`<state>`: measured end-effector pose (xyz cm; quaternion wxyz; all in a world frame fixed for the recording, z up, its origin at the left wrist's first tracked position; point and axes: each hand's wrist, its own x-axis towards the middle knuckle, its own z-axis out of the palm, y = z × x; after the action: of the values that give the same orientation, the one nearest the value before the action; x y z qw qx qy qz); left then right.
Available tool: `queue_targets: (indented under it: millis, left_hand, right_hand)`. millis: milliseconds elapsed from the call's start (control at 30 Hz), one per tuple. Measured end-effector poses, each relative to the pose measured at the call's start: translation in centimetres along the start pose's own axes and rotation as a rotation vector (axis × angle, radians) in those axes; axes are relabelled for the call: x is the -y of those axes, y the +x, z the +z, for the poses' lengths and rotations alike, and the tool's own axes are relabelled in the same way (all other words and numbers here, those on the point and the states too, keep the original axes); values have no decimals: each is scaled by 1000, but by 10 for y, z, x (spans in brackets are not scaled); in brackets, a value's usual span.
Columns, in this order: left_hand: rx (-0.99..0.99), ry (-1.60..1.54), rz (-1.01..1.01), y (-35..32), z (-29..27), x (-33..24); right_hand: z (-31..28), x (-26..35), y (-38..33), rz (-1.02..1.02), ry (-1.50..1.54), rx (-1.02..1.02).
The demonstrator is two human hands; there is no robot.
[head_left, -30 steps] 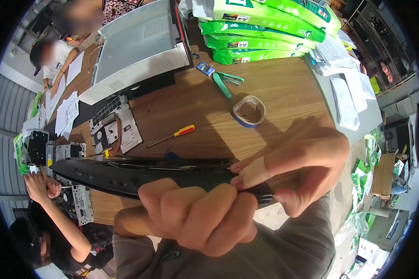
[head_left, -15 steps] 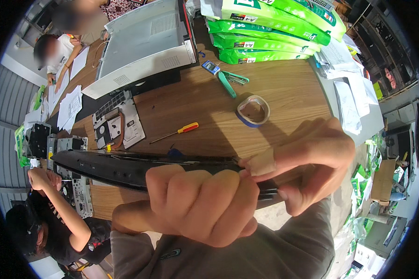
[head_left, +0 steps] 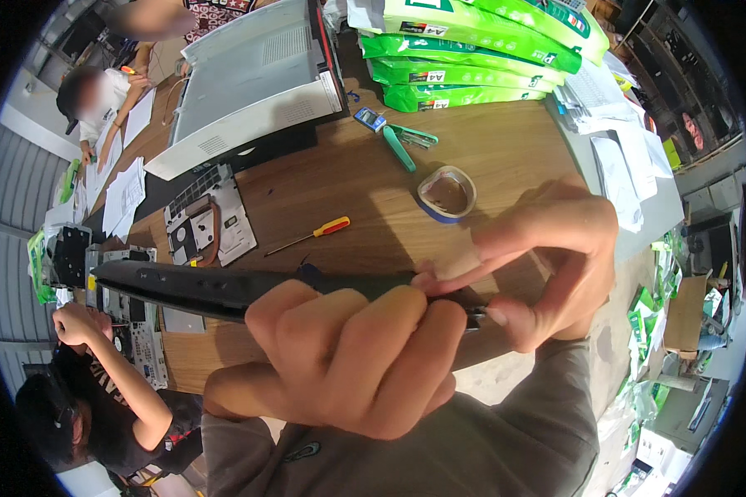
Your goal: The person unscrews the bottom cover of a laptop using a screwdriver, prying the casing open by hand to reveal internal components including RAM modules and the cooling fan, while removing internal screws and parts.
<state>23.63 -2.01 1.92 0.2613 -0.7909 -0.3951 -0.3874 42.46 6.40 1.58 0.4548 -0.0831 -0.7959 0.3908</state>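
Note:
A long black flat panel (head_left: 199,286), seen edge-on, stretches from the left to the middle of the view, close to the camera. My left hand (head_left: 352,356) is wrapped around its middle, fingers curled over the top edge. My right hand (head_left: 547,265) pinches the panel's right end between thumb and forefinger. Both hands are held above the front edge of a wooden table (head_left: 514,149).
On the table lie a red-and-yellow screwdriver (head_left: 313,235), a roll of tape (head_left: 447,193), green pliers (head_left: 402,142), an opened laptop base (head_left: 209,222), a grey device (head_left: 253,79) and green paper packs (head_left: 464,50). Another person (head_left: 99,398) works at the left, one more (head_left: 99,99) at the far end.
My left hand has slid a little along the panel and my right fingers have shifted on its right end. The view has tilted slightly.

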Motion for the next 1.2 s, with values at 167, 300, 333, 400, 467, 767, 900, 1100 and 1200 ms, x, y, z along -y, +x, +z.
queue_targets:
  millis: [167,300,333,400,467,767,900,1100,1200]
  left_hand:
    - [-61,25,-115,-3,6,-19]
    - [-142,147,-116,-2,19,-26]
    - [-152,174,-96,-2,21,-27]
    - [-151,180,-128,-2,22,-27]
    - [-132,128,-151,-3,21,-24]
    - [-277,51,-311,1,23,-30]
    - [-213,0,-277,-2,17,-26]
    - [-182,-37,-235,-17,-9,-3]
    - [-56,-6,-205,-32,-30,24]
  right_hand:
    - [1,2,-3,46,33,-28]
    - [1,4,-3,57,-41,-16]
    - [1,5,-2,54,-20,69]
    - [2,7,-2,33,-56,73]
    - [5,10,-3,18,-101,78]
    - [19,25,-14,-24,-492,-78]
    - [30,23,-17,-45,-568,-139]
    - [35,20,-21,133,-509,-372]
    - [25,17,-17,222,-310,-246]
